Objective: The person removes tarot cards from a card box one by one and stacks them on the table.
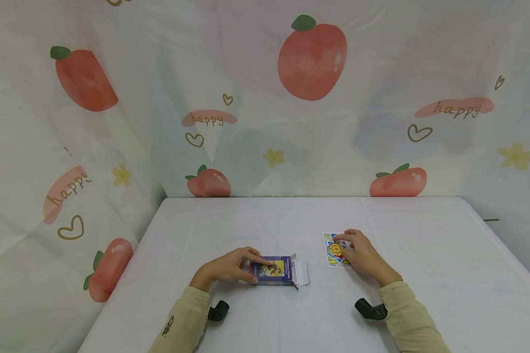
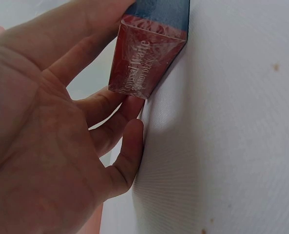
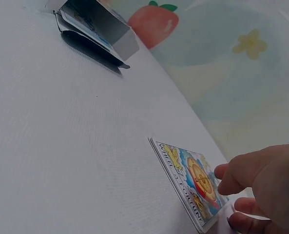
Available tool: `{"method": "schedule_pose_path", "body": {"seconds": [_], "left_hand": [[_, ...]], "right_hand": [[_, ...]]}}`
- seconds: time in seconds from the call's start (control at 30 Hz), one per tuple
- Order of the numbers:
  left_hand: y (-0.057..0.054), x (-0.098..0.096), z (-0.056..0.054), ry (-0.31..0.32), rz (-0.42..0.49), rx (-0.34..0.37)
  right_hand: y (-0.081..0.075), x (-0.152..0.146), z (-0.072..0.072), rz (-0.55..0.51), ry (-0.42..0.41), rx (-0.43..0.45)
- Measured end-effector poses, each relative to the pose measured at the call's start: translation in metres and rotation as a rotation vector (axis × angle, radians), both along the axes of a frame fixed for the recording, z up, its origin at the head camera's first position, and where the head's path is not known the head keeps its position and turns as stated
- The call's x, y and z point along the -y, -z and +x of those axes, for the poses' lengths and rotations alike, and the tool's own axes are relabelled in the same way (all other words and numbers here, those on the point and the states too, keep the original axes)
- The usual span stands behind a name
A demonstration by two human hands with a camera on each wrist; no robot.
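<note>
A dark blue tarot deck box lies on its broad side, its open end and white flap facing right. My left hand holds it at the left end, forefinger over the top and thumb at the near side. The left wrist view shows the box's red end panel close to the palm. A small stack of tarot cards, Wheel of Fortune on top, lies face up to the right. Over its right side is my right hand, fingertips at the top card; contact is unclear.
A white cloth covers the table. Behind it hangs a fruit-printed backdrop, continuing along the left side. Black curved pieces stick out by both wrists. In the right wrist view, cards show inside the box's open end.
</note>
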State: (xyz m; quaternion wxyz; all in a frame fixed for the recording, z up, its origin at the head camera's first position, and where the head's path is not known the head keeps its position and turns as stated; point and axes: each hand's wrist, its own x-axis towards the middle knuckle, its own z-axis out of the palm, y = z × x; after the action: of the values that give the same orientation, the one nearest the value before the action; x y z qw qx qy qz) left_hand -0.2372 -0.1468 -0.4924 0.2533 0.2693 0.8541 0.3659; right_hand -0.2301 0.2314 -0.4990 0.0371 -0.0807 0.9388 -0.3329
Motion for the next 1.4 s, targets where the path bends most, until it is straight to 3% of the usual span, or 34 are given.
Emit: {"method": "schedule_pose_path", "body": {"seconds": [0.5,0.97,1.4], "left_hand": [[0.003,0.0,0.001,-0.007,0.0,0.004],[-0.001,-0.001,-0.001,-0.005,-0.015,-0.004],[-0.003,0.0,0.001,-0.009,0.0,0.012]], "right_hand": [[0.004,0.0,-0.001,-0.016,0.039,0.005],[-0.005,0.006,0.0,-0.014,0.016,-0.095],[-0.011,0.016,0.001,-0.028,0.004,-0.124]]}}
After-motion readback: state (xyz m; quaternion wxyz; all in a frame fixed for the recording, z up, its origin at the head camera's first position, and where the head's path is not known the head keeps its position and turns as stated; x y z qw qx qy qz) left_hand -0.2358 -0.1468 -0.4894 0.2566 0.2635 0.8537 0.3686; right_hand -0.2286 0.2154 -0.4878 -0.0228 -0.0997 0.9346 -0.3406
